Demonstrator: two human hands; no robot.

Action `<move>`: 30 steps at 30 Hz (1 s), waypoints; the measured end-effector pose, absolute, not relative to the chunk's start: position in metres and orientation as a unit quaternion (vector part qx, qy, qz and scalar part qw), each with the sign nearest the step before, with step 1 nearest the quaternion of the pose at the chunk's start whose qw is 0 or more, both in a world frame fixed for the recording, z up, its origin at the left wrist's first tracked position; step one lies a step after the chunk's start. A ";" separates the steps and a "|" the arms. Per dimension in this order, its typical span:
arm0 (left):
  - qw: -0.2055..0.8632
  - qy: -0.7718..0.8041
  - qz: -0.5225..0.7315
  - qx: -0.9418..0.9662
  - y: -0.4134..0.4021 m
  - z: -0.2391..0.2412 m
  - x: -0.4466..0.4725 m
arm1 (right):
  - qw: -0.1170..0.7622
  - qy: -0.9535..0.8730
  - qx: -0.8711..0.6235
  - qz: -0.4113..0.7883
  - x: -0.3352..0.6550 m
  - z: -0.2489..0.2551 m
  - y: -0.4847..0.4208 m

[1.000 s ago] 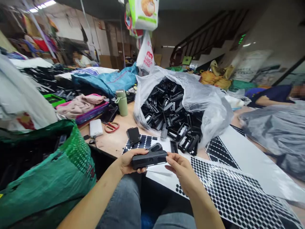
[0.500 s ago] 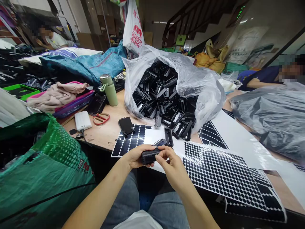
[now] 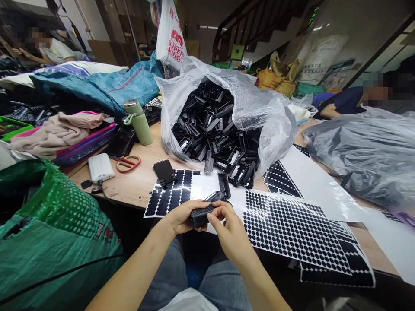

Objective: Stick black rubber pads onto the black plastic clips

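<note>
Low over the front edge of the table, my left hand point(image 3: 181, 217) is closed around a black ribbed plastic part point(image 3: 200, 215). The fingers of my right hand point(image 3: 229, 222) are closed at its right end, with thumb and fingertips pressed on it. Just beyond my hands lies another black part point(image 3: 223, 185) on white sheeting. To its left a flat black bracket-like piece point(image 3: 164, 172) rests on a sheet of black stickers point(image 3: 171, 192). A large sheet of round black stickers point(image 3: 292, 224) spreads out to the right of my hands.
A clear plastic bag point(image 3: 279, 125) heaped with black parts point(image 3: 210, 123) stands behind. Leftward are red-handled scissors point(image 3: 129, 164), a white power bank point(image 3: 101, 167), a green bottle point(image 3: 142, 125) and a green woven sack point(image 3: 65, 242). A person point(image 3: 348, 101) sits at the far right, another point(image 3: 55, 49) far left.
The view has turned slightly right, so the table's contents sit further left. Both hands still hold the black part, which seems slightly tilted compared with before.
</note>
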State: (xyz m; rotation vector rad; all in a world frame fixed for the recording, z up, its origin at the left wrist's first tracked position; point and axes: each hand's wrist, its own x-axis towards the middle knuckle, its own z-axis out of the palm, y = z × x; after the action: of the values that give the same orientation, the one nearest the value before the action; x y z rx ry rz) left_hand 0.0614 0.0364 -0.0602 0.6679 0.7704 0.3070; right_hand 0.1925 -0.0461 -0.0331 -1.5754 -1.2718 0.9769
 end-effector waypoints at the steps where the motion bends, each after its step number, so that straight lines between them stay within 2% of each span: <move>1: 0.861 0.366 0.144 0.321 0.036 -0.061 0.061 | 0.430 -0.512 -0.634 0.389 0.192 -0.033 -0.047; 19: 0.868 0.368 0.128 0.307 0.032 -0.061 0.065 | 0.442 -0.513 -0.660 0.326 0.183 -0.040 -0.053; 25: 0.859 0.389 0.150 0.298 0.034 -0.064 0.062 | 0.484 -0.495 -0.687 0.223 0.204 -0.064 -0.046; 27: 0.855 0.399 0.152 0.295 0.036 -0.064 0.061 | 0.443 -0.463 -0.746 0.180 0.233 -0.080 -0.039; 30: 0.860 0.402 0.142 0.280 0.040 -0.065 0.059 | 0.282 -0.468 -0.820 0.169 0.279 -0.103 -0.031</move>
State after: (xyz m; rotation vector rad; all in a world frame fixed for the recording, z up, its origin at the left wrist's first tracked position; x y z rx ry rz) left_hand 0.0594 0.0397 -0.0648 0.5887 0.8440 0.2970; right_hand 0.2788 -0.0308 -0.1034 -2.1978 -1.2538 0.4521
